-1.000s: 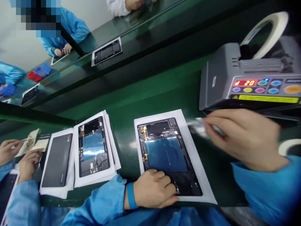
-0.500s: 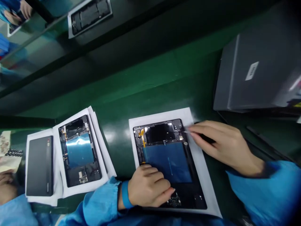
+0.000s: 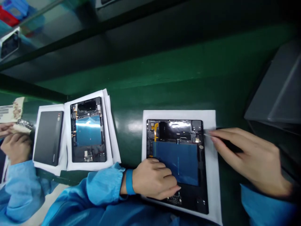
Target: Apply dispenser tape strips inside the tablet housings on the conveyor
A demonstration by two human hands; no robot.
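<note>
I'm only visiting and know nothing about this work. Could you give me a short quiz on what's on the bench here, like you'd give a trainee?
1. True or false: the left hand rests on the open tablet in front of the person.
2. What lies under that tablet? A) a white sheet B) a metal tray C) a blue cloth
3. Fill in: the right hand pinches a thin pale strip near the tablet's upper ____ corner.
Key: 1 true; 2 A; 3 right.
</note>
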